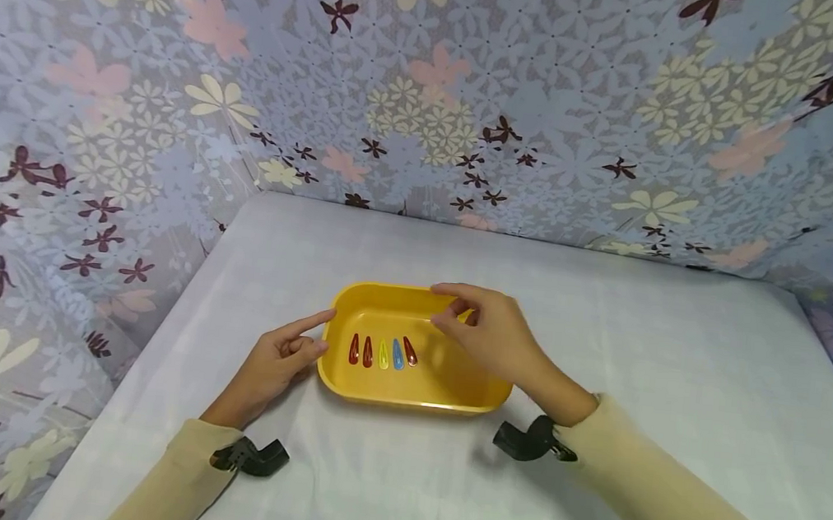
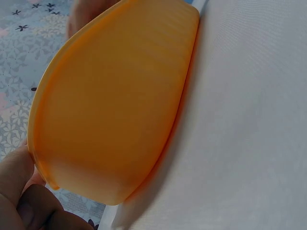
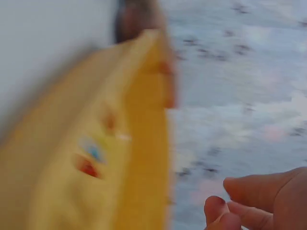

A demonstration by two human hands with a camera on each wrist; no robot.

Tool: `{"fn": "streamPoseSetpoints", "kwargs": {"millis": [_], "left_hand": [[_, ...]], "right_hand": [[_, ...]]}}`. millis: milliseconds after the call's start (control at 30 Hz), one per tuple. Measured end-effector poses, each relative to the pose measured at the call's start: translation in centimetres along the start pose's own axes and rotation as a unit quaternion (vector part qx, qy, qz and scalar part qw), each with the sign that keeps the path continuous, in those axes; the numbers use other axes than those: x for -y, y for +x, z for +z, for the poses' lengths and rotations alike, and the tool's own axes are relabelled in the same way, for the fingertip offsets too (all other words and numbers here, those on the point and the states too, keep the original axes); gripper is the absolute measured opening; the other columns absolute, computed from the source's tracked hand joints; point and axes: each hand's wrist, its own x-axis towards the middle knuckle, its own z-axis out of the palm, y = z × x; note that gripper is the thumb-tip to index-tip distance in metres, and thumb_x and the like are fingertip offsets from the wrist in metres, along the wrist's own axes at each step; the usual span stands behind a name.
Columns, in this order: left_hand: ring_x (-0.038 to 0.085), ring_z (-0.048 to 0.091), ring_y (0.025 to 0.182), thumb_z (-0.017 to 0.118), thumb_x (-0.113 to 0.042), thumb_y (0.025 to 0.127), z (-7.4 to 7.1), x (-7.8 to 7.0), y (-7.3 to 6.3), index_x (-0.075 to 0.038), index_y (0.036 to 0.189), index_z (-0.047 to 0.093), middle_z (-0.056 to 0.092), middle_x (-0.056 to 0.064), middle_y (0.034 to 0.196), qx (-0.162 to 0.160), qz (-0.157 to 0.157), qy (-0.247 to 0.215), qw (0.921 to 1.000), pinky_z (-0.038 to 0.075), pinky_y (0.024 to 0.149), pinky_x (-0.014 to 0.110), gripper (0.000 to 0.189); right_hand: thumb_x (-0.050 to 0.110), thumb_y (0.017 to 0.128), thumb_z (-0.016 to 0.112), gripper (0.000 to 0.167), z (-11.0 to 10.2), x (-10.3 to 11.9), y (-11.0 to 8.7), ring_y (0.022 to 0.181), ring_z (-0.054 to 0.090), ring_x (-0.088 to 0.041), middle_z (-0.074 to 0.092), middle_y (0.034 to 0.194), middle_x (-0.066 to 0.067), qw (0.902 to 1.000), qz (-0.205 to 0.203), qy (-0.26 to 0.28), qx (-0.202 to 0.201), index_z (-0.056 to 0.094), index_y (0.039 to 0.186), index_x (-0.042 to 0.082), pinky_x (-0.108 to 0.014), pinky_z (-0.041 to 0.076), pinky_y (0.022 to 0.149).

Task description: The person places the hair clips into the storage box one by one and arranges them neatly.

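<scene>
A yellow plastic tray (image 1: 450,388) holds several snap hair clips in a row on its left side. The clips are red (image 1: 354,349), another red (image 1: 368,352), yellow (image 1: 383,355), blue (image 1: 397,354) and a tilted dark red one (image 1: 410,351). My left hand (image 1: 275,367) holds the tray's left rim, its index finger and thumb spread along it; the left wrist view shows this grip at the rim's outer side. Over the tray's right half hovers my right hand (image 1: 488,328), thumb and index finger apart, with nothing visible between them.
White cloth covers the table (image 1: 639,354). A flowered fabric (image 1: 584,126) hangs behind and down the left side. Each beige sleeve carries a black wrist mount, one at the left wrist (image 1: 251,455) and one at the right wrist (image 1: 533,439).
</scene>
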Motion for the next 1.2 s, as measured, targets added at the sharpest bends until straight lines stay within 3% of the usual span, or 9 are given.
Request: {"fn": "streamPoseSetpoints", "kwargs": {"millis": [200,367,567,733,867,1100,1200], "left_hand": [[0.013,0.042,0.064,0.069,-0.025,0.1,-0.1,0.0,0.0,-0.016,0.149,0.055,0.047,0.002,0.071,0.001,0.001,0.002,1.0,0.037,0.059,0.021,0.052],[0.014,0.042,0.064,0.069,-0.026,0.1,-0.2,-0.1,-0.1,-0.017,0.148,0.056,0.046,0.002,0.07,-0.003,0.001,0.006,1.0,0.037,0.059,0.022,0.052],[0.014,0.042,0.065,0.07,-0.028,0.099,-0.1,-0.1,-0.2,-0.018,0.149,0.055,0.044,0.002,0.069,-0.008,-0.004,0.015,0.9998,0.036,0.06,0.022,0.053],[0.015,0.044,0.067,0.071,-0.029,0.098,0.3,-0.1,-0.2,-0.019,0.149,0.056,0.046,0.004,0.071,-0.013,-0.02,0.011,0.9997,0.038,0.062,0.022,0.053],[0.015,0.044,0.067,0.07,-0.027,0.099,0.4,0.0,-0.3,-0.017,0.149,0.055,0.047,0.004,0.072,-0.01,-0.018,0.008,0.9997,0.038,0.062,0.022,0.053],[0.014,0.042,0.065,0.069,-0.026,0.1,0.3,0.1,-0.2,-0.016,0.15,0.054,0.046,0.003,0.07,-0.006,-0.005,0.006,1.0,0.037,0.06,0.022,0.053],[0.015,0.042,0.064,0.068,-0.025,0.1,0.3,0.1,-0.2,-0.015,0.15,0.053,0.045,0.002,0.07,-0.002,-0.003,0.005,1.0,0.038,0.06,0.022,0.053]], "right_hand": [[0.033,0.098,0.072,0.035,-5.6,0.1,-3.5,0.06,0.055,-0.023,0.069,0.105,-0.004,0.9976,0.004,0.035,-0.059,0.07,0.132,0.024,-0.029,0.047,0.052],[0.036,0.099,0.069,0.032,-7.7,-3.0,-6.8,0.066,0.056,-0.022,0.066,0.103,-0.004,0.9934,0.04,0.058,-0.09,0.071,0.129,0.025,-0.031,0.042,0.05],[0.033,0.101,0.068,0.03,-6.7,-9.2,-9.8,0.066,0.056,-0.021,0.066,0.102,-0.003,0.9924,0.052,0.034,-0.106,0.072,0.128,0.02,-0.031,0.042,0.05],[0.028,0.1,0.069,0.03,-4.8,-12.7,-11.5,0.066,0.058,-0.018,0.067,0.106,-0.005,0.9925,0.071,0.026,-0.096,0.072,0.127,0.015,-0.028,0.045,0.052],[0.023,0.099,0.071,0.026,-3.7,-13.7,-12.0,0.063,0.055,-0.014,0.068,0.104,-0.006,0.9929,0.073,0.04,-0.085,0.074,0.124,0.016,-0.026,0.042,0.05],[0.021,0.094,0.076,0.022,-2.9,-13.8,-11.9,0.069,0.059,-0.009,0.069,0.098,0.005,0.9917,0.032,-0.034,-0.12,0.077,0.117,0.021,-0.024,0.048,0.058],[0.021,0.094,0.077,0.022,-2.6,-13.9,-11.8,0.067,0.057,-0.009,0.069,0.097,0.007,0.9915,0.027,-0.035,-0.123,0.077,0.116,0.021,-0.024,0.047,0.058]]}}
